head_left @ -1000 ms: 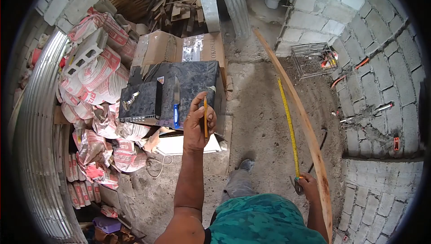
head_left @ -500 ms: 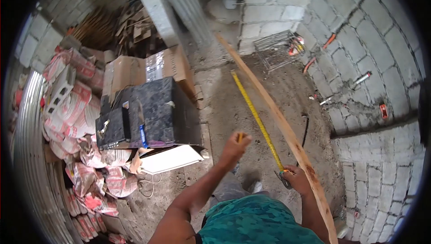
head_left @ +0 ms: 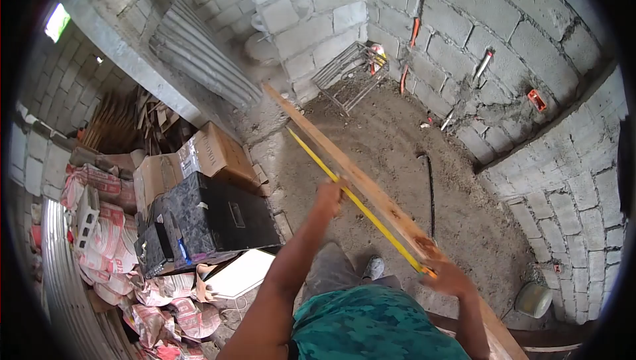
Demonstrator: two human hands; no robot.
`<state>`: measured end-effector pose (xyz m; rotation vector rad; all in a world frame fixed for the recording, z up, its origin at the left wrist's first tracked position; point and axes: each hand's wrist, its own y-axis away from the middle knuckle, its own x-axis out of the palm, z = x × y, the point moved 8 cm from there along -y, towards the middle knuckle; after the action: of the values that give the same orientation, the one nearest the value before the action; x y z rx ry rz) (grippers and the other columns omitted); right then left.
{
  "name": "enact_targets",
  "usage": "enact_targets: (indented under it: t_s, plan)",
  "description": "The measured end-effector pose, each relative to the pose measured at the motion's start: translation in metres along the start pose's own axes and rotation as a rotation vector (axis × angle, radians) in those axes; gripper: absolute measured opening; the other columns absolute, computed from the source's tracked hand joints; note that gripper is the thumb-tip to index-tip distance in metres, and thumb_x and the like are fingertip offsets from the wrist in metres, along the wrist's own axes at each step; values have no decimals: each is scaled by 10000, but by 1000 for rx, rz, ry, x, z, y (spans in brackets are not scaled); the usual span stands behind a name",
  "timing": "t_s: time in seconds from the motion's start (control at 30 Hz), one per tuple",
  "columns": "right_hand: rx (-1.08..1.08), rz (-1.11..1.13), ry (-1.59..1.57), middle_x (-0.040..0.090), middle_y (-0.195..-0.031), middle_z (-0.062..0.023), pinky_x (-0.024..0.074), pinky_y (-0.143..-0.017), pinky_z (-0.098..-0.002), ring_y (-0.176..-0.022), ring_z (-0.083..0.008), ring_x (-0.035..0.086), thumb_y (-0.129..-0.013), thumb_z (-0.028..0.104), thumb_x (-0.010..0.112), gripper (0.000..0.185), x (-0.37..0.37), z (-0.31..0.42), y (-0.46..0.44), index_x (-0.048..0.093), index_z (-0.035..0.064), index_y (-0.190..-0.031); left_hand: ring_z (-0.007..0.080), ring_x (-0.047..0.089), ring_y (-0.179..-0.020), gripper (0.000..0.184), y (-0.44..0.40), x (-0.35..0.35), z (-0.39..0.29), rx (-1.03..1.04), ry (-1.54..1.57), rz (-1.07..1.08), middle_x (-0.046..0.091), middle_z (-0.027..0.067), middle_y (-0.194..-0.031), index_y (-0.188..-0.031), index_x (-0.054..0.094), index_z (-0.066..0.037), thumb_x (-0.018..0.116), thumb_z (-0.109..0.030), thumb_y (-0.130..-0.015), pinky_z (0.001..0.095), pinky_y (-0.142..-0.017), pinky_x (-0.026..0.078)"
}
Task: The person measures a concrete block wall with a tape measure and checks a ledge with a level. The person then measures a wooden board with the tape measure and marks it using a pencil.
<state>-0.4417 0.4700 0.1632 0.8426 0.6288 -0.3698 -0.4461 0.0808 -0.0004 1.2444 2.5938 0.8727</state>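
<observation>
A long wooden plank [head_left: 371, 191] slants across from the far middle to the lower right. Along its left edge runs the yellow blade of a tape measure [head_left: 377, 222], drawn out straight. My right hand [head_left: 449, 280] is closed on the tape measure's body at the near end, beside the plank; the fingers largely cover the case. Partway up the blade, my left hand [head_left: 328, 197] is closed with its fingertips at the tape and the plank's edge. It pinches a small yellow-orange pencil, now mostly hidden by the fingers.
On the left stand a black box [head_left: 238, 217], a cardboard box [head_left: 222, 158] and piled cement bags [head_left: 109, 244]. A wire rack [head_left: 348, 78] lies by the block wall [head_left: 523, 35]. A bent black rod [head_left: 430, 187] and a bucket [head_left: 533, 300] are to the right.
My left hand has moved onto the tape blade at the plank. The blade, earlier apart from the plank, now lies along its edge. The view has turned to the right.
</observation>
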Motion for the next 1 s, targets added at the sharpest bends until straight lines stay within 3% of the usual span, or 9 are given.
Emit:
enact_targets:
  t_s: [0.07, 0.2, 0.33, 0.43, 0.5, 0.7, 0.77, 0.87, 1.0]
  plan:
    - [116, 223, -47, 657, -1261, -178, 501, -975, -386, -1122, -335, 651, -809, 496, 714, 672, -3, -46, 32, 586, 152, -1372, 107, 465, -453, 187, -44, -29, -30, 33, 63, -49, 637, 43, -681, -839, 639, -75, 719, -228, -911, 277, -385, 356]
    - [214, 249, -218, 700, -1162, -162, 519, -910, -368, -1034, -296, 685, -785, 441, 754, 604, -12, -114, 82, 655, 129, -1292, 114, 453, -442, 206, -133, -93, -62, 72, 120, -145, 602, 47, -648, -788, 640, -77, 745, -216, -897, 282, -386, 342]
    - [379, 156, -246, 710, -1103, -176, 529, -872, -364, -999, -295, 692, -769, 419, 771, 520, -27, -84, 18, 715, 130, -1198, 111, 448, -455, 262, -175, -98, -77, 57, 73, -117, 567, 38, -647, -819, 613, -78, 709, -297, -928, 278, -392, 339]
    - [256, 3, -184, 718, -1067, -174, 525, -876, -391, -982, -325, 687, -761, 395, 757, 518, -34, -22, -95, 715, 110, -1191, 113, 454, -506, 299, -181, -65, -49, -86, 116, -56, 528, 22, -681, -863, 592, -85, 669, -362, -945, 278, -416, 348]
    - [287, -39, -201, 717, -1072, -179, 521, -888, -414, -995, -352, 678, -750, 413, 744, 546, -38, 25, -167, 711, 102, -1198, 112, 493, -526, 231, -184, -39, -4, -225, 90, 91, 596, 28, -730, -910, 601, -88, 639, -311, -953, 283, -430, 391]
    - [326, 57, -85, 699, -1113, -227, 523, -925, -393, -1006, -345, 692, -764, 444, 717, 598, -56, 107, -332, 688, 83, -1240, 103, 518, -534, 132, -165, 1, -1, -382, 219, 289, 617, 23, -762, -927, 610, -83, 607, -213, -949, 263, -437, 395]
    - [353, 67, -73, 694, -1128, -229, 520, -933, -399, -1010, -350, 691, -763, 455, 711, 609, -60, 120, -347, 684, 83, -1244, 102, 516, -528, 103, -187, -9, -3, -422, 274, 279, 616, 22, -749, -915, 612, -87, 607, -187, -938, 266, -427, 389]
    - [351, 41, 24, 704, -1111, -214, 520, -931, -402, -1011, -344, 691, -769, 452, 704, 608, -88, 144, -344, 676, 77, -1247, 119, 495, -491, 63, -272, -58, -1, -342, 286, 36, 569, 25, -655, -843, 594, -97, 605, -132, -894, 283, -397, 360]
    - [418, 58, -24, 723, -1097, -169, 521, -931, -403, -1028, -333, 691, -773, 435, 728, 529, -94, 85, -278, 710, 111, -1192, 138, 446, -421, 145, -362, -127, -27, -385, 238, -87, 521, 34, -585, -766, 571, -83, 603, -150, -891, 305, -377, 330]
